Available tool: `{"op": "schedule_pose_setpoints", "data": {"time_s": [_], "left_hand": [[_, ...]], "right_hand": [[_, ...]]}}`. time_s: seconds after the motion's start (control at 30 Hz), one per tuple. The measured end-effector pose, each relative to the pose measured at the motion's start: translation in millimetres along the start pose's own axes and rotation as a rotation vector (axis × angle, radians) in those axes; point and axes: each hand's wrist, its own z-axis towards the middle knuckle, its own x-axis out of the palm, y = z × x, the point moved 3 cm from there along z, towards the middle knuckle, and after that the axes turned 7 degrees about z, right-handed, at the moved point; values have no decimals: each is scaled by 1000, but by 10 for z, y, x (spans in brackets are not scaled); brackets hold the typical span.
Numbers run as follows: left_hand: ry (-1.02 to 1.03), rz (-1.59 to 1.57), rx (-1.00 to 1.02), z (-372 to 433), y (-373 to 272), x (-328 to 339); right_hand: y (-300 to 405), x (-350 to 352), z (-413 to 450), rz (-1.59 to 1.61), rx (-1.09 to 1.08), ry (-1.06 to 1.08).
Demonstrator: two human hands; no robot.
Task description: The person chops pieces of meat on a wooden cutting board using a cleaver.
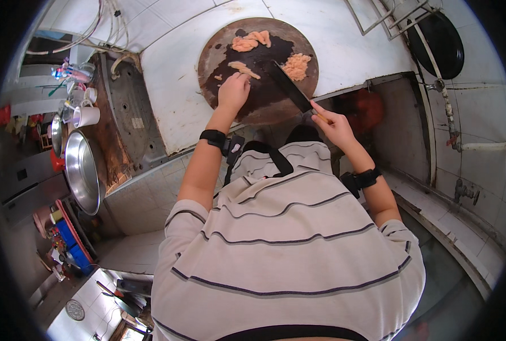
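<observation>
My right hand (pixel 333 126) grips the light-coloured handle of a cleaver (pixel 290 87). Its dark blade slants up and left across a round wooden chopping board (pixel 257 114). My left hand (pixel 233 91) is on the board's left part, with curled fingers at a strip of pale raw meat (pixel 244 69); whether they pinch it is hidden. Larger pieces of raw meat (pixel 251 41) lie at the board's far side. Right of the blade tip sits a heap of finely cut meat (pixel 296 67). A wet, dark patch covers much of the board.
The board rests on a white tiled counter (pixel 172 85), overhanging its front edge. To the left are a sink or metal trough (pixel 129 106), a mug (pixel 86 116) and a steel basin (pixel 82 172). A metal rack (pixel 400 19), a black pan (pixel 436 44) and pipes (pixel 449 113) stand at the right.
</observation>
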Motion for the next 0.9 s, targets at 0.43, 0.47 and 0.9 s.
{"op": "schedule_pose_setpoints", "data": {"time_s": [0.43,0.47,0.9], "left_hand": [[-118,-129,-140,746,-645,106],[-101,-88,-122,787,-638,132],[224,-34,-429,231,-138,356]], "right_hand": [[-272,-1112,428,102,49,96],[-268,-1158,482,123,37,78],[-164,-982,787,225,-9,237]]}}
